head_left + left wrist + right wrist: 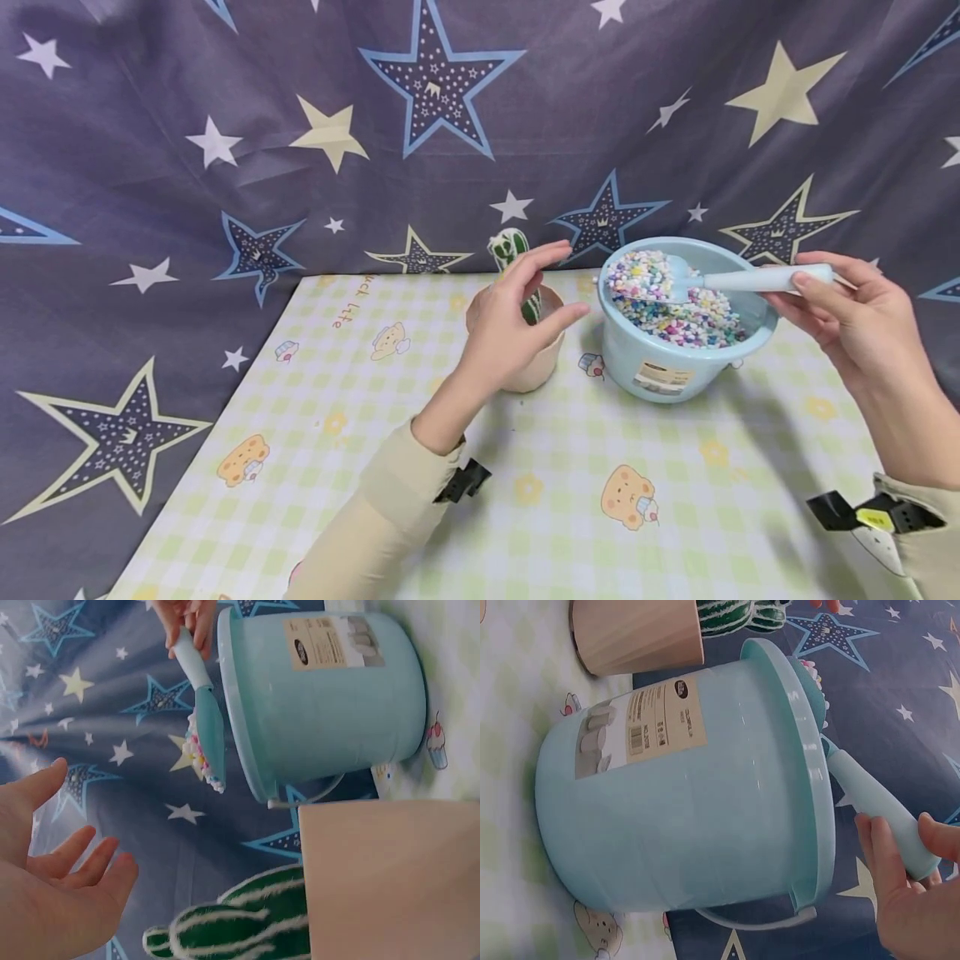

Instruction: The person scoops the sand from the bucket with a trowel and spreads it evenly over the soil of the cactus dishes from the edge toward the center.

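Observation:
My right hand (pixel 873 321) grips the handle of a light blue hand trowel (pixel 765 279), held level above the bucket's mouth. Small multicoloured beads (pixel 196 754) are heaped on its blade. Below it stands a light blue bucket (pixel 618 350), partly filled with more of the pastel beads (pixel 697 325). To its left, a green-and-white cactus (pixel 240 922) rises from a beige pot (pixel 536 367). My left hand (pixel 506 325) hovers at the pot, thumb and fingers spread and holding nothing. It hides part of the cactus and the pot's rim in the head view.
A checked tablecloth (pixel 420 475) printed with bears and cupcakes covers the table. Close behind hangs a dark curtain (pixel 285 83) with stars. The bucket's thin bail (pixel 757 925) hangs down its side.

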Available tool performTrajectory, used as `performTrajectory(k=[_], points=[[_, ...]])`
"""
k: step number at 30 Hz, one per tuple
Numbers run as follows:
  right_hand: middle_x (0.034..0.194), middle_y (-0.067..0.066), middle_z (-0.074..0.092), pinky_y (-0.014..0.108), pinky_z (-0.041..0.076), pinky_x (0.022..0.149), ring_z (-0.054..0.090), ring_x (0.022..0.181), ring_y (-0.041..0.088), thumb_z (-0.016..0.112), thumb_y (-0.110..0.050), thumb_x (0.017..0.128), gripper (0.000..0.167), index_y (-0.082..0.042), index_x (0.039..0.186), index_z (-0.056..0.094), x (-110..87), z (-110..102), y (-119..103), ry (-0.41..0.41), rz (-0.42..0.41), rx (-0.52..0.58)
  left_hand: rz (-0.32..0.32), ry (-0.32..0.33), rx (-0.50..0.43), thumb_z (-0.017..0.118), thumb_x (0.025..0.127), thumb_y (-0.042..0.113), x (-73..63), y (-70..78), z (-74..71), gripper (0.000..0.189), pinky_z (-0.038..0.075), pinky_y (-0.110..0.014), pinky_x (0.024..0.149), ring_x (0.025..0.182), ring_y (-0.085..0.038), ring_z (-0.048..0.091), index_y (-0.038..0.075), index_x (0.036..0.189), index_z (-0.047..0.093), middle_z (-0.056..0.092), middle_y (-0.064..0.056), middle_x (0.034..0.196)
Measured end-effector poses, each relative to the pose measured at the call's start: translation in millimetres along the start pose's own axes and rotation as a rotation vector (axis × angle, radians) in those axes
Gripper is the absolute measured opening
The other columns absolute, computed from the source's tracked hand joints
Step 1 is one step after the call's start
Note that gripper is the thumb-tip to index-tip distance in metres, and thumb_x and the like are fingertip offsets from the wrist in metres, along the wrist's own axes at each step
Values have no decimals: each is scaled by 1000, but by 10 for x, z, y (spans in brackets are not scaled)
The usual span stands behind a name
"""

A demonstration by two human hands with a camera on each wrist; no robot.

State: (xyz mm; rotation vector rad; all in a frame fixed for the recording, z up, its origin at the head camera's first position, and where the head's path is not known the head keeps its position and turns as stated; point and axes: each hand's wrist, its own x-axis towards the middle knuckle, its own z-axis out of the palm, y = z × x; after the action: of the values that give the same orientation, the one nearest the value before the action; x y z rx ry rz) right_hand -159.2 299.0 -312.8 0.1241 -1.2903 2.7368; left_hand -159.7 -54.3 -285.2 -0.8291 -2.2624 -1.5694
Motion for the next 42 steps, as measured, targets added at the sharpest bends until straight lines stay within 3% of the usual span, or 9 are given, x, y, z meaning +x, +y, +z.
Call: performTrajectory(k=[6, 17, 25, 35, 42], points=[[95, 18, 77, 35, 62, 76, 77, 82, 28, 50, 17, 94, 27, 6, 109, 70, 41, 71, 58, -32, 24, 25, -32, 46, 17, 77, 88, 13, 1, -30, -140, 53, 39, -24, 117, 139, -11, 47, 9, 138, 57, 53, -5, 148], [94, 16, 76, 32, 63, 76, 77, 82, 25, 52, 16, 94, 27, 4, 110, 71, 87, 177, 141, -37, 44, -36, -73, 111, -3, 76, 89, 10, -29, -152, -379, 53, 37, -27, 119, 141, -14, 46, 5, 138, 57, 52, -9, 149], [92, 15, 75, 31, 63, 76, 77, 83, 24, 55, 14, 93, 25, 3, 109, 71, 127, 259, 201, -59, 55, -70, -131, 141, 25, 75, 90, 15, -77, -289, -525, 52, 39, -28, 118, 142, -13, 45, 8, 139, 56, 52, -3, 150], [91, 17, 76, 33, 62, 77, 77, 83, 26, 52, 16, 94, 27, 4, 108, 71, 163, 332, 271, -106, 78, -29, -215, 172, 20, 74, 91, 16, -122, -481, -626, 52, 39, -28, 118, 141, -15, 46, 10, 139, 57, 53, -3, 149], [90, 13, 76, 30, 62, 76, 76, 86, 21, 57, 13, 93, 25, 1, 107, 73, 171, 375, 292, -83, 88, -99, -260, 166, 14, 73, 91, 15, -163, -616, -643, 53, 37, -37, 120, 142, -20, 46, 5, 140, 54, 52, -8, 149]])
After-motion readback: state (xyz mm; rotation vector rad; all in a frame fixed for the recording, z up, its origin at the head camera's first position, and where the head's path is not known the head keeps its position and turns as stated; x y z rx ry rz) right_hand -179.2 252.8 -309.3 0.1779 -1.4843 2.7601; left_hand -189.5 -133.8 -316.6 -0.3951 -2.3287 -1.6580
